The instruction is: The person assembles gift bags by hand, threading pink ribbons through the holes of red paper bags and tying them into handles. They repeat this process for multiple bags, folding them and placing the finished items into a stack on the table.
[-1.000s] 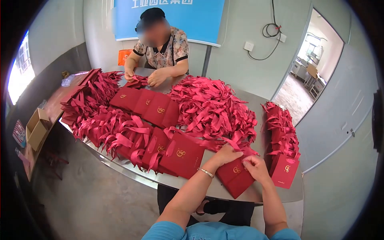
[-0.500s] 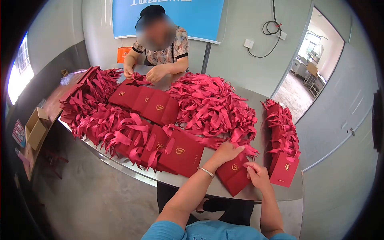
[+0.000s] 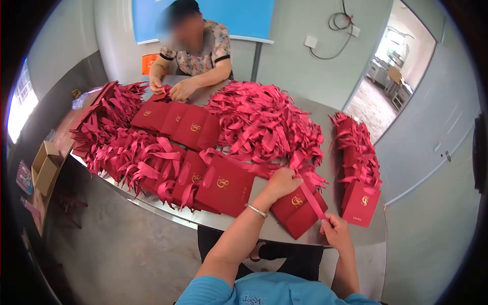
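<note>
Bag in the works: a dark red paper bag with a gold emblem (image 3: 295, 213) was laid at a slant on the grey metal-topped table (image 3: 368, 236), near the front edge.
Ribbon: a flat pink-red ribbon (image 3: 313, 200) was stretched pretty straight across the bag, from one hand to the other.
Right hand: the ribbon's lower end was pinched in the right hand (image 3: 336, 233), thumb and fingers pressed together, just off the bag's side.
Left hand: the left hand (image 3: 280, 184) was placed at the bag's top, fingers curled in by the ribbon's upper end; whether that end was gripped couldn't be told, tbh.
Ribbon heap: a big tangled mound of pink-red ribbons (image 3: 267, 124) was piled up beyond the hands.
Finished-looking rows: more gold-marked red bags (image 3: 226, 185) were lined up on both sides.
</note>
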The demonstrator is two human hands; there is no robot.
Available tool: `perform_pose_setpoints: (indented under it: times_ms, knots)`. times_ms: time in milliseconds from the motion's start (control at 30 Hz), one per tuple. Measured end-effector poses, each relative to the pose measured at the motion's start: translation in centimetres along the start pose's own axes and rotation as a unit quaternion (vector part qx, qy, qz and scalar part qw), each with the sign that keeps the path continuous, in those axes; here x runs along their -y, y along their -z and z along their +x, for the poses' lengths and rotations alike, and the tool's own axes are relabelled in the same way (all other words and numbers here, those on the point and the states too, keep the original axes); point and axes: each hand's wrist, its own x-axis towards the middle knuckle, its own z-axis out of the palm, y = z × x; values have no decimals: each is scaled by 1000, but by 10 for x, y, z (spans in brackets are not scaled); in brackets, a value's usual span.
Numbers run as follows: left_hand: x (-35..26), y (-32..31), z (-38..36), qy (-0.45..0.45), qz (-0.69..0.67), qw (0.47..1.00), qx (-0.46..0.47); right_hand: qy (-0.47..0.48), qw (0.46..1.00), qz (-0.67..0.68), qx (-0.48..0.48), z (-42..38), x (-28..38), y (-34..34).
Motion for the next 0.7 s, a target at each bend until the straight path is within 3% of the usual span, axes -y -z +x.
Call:
perform_pose_setpoints:
  times_ms: [67,133,200,300,367,433,600,700]
  knots:
    - [-7,6,-1,-33,5,999,7,-6,998,-54,-17,-2,0,8]
    - [-11,7,-2,-49,-37,998,-5,41,988,-132,-67,1,-16,11]
    - [-19,8,-3,-31,-50,998,4,161,963,-136,-170,10,2,4]
    - [-14,5,-1,-63,-61,996,-27,196,940,-171,-220,29,11,3]
    - [-19,9,-1,18,-172,985,-29,214,923,-196,-252,45,22,-3]
    - [-22,12,-2,6,-166,986,-12,251,876,-264,-315,60,42,-9]
    - [-21,9,-3,-10,-170,985,41,280,896,-241,-244,95,56,-29]
    - [-27,10,-6,-27,-111,991,70,275,931,-159,-182,113,49,-39]
